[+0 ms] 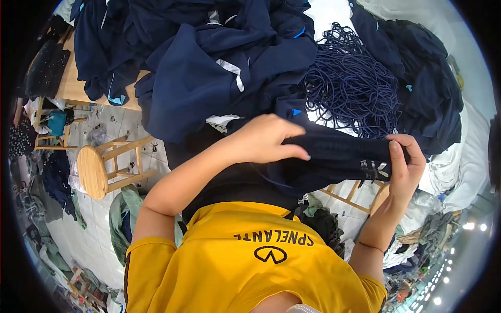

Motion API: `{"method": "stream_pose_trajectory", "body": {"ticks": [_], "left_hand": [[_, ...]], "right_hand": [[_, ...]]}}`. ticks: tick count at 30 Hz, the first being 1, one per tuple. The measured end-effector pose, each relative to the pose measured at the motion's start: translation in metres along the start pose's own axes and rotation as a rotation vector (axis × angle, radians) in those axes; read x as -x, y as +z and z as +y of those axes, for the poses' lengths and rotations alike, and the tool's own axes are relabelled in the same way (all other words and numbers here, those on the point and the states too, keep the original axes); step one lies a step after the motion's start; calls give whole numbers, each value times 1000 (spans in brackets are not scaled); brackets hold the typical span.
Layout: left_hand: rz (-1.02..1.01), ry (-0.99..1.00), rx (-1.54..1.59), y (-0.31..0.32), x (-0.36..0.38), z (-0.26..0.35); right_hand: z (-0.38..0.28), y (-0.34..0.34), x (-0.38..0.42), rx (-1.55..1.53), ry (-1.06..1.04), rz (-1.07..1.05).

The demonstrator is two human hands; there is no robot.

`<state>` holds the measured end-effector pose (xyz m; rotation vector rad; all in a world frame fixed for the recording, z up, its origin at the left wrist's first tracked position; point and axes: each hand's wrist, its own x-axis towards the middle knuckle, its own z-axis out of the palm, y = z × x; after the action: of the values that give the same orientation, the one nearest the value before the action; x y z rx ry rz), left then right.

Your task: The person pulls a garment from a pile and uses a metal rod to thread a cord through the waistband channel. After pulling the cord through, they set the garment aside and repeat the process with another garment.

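A dark navy garment point(329, 156) with a ribbed, gathered band is stretched across in front of my waist. A white printed logo and small lettering show near its right end. My right hand point(407, 161) pinches that end between thumb and fingers, right beside the logo. Over the garment's left part, my left hand point(269, 140) has its thumb and forefinger spread apart, its other fingers mostly out of sight. Just beyond the band lies a tangled heap of navy cord point(352, 81).
Navy garments point(224, 68) with white labels are piled over the table point(70, 86). More dark cloth point(428, 78) lies at the right. A round wooden stool point(93, 172) stands on the tiled floor at left; another wooden seat point(380, 199) is partly visible at right. Green cloth point(124, 214) hangs nearby.
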<state>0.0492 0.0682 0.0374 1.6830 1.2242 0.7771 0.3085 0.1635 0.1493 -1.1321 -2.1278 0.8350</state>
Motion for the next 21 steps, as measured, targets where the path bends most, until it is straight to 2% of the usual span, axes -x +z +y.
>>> {"method": "stream_pose_trajectory", "body": {"ticks": [2,6,10,11,12,14,16,17,19,21], "left_hand": [[-132,-139,377,3,12,1],[-158,-168,566,1,20,-11],[-118,-116,362,-4,16,13],[-17,-20,372,2,16,13],[10,-32,275,3,15,15],[62,-54,86,5,14,17],[126,27,24,13,15,16],[151,63,-17,19,15,14],[219,73,-37,25,13,14],[442,188,-234,14,15,11]], "right_hand": [[2,2,-3,116,-17,-8],[5,9,-6,212,-77,-56],[-9,23,-8,203,-90,-214],[-8,28,-8,152,-65,-244],[-6,32,-7,102,-36,-274],[-7,39,-7,109,-52,-361],[-5,50,-5,77,-180,-425],[-10,52,-4,88,-143,-511],[-14,61,-4,40,-269,-436],[-21,63,-4,43,-374,-388]]}}
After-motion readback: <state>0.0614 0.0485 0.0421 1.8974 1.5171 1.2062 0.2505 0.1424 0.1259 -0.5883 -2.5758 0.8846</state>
